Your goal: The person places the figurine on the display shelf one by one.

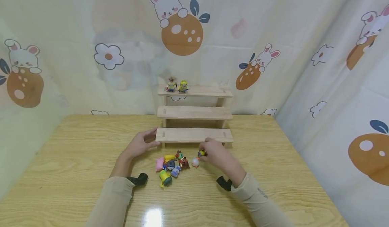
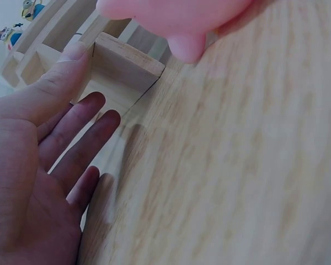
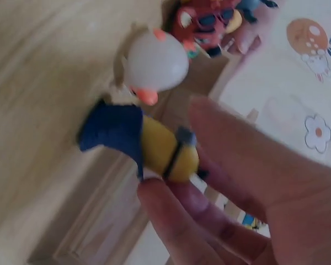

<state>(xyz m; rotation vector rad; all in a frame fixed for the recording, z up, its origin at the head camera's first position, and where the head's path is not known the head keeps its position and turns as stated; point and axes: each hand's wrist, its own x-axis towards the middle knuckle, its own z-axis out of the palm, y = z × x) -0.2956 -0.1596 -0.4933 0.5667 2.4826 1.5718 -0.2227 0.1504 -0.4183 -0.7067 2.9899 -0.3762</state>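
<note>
Thumb and fingers of my right hand (image 1: 217, 156) close around a yellow minion figure (image 3: 163, 152) with a dark blue cape-like piece, low in front of the shelf's right half. A white round chicken-like figure (image 3: 157, 61) with orange parts is right beside it. My left hand (image 1: 138, 146) is at the left end of the lowest step of the wooden three-step shelf (image 1: 194, 135), fingers spread and nearly straight, thumb at the board's edge. In the left wrist view a pink figure (image 2: 190, 19) stands close by. Two minion figures, one with a crown (image 1: 171, 85), one yellow-topped (image 1: 183, 86), stand on the top step.
Between the hands lies a cluster of small figures on the wooden table (image 1: 91, 146): a red one with sunglasses (image 1: 183, 162), a grey one (image 1: 171, 165), a yellow-green one (image 1: 165, 178) and several others. A patterned curtain (image 1: 127, 85) hangs behind the shelf.
</note>
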